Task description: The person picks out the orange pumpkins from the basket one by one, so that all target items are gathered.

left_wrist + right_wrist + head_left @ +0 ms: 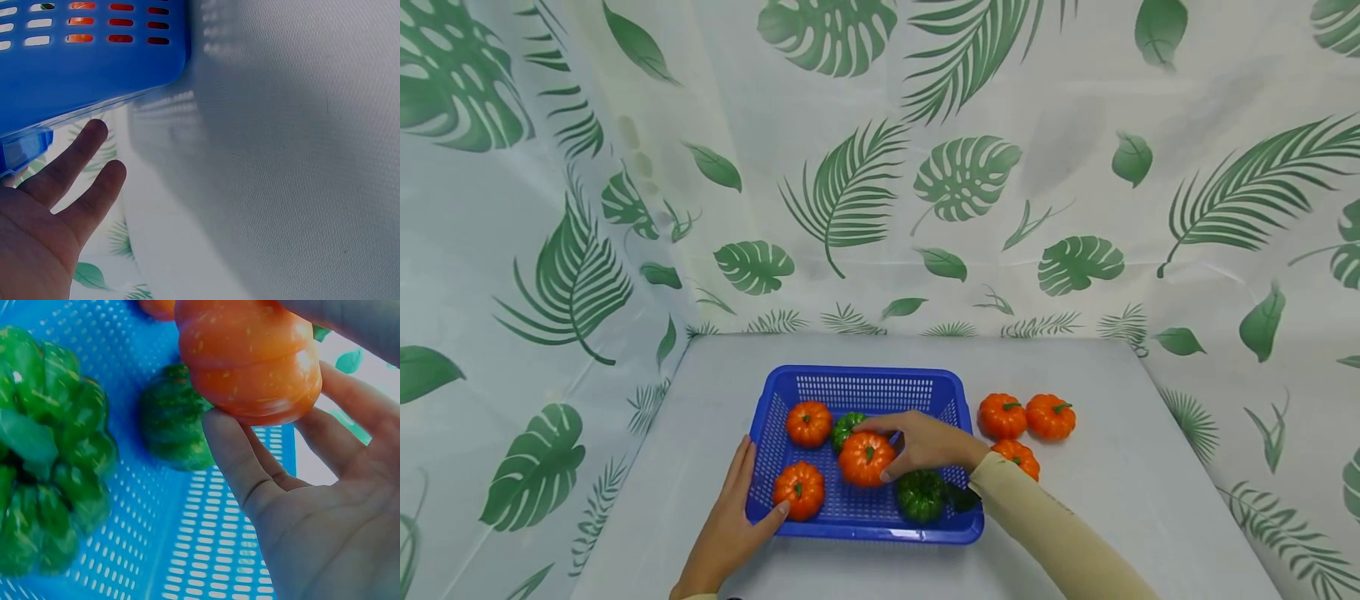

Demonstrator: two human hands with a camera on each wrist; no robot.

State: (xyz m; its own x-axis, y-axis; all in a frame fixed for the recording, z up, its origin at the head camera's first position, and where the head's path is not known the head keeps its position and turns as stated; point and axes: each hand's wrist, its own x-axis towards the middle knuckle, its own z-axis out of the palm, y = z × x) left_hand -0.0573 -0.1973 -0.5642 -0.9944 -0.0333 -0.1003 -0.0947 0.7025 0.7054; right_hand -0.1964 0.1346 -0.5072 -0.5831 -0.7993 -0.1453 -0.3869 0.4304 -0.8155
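Above the blue basket, my right hand holds an orange toy pumpkin between thumb and fingers. The right wrist view shows the same pumpkin raised over the perforated floor. My left hand lies along the basket's left side, its fingers straight and its thumb over the front left rim. Two orange pumpkins sit in the left half of the basket. A green pumpkin is at the front right; another green one is partly hidden behind the held pumpkin.
Three orange pumpkins stand on the white table to the right of the basket, the nearest partly covered by my right forearm. A leaf-printed sheet rises behind and at the sides.
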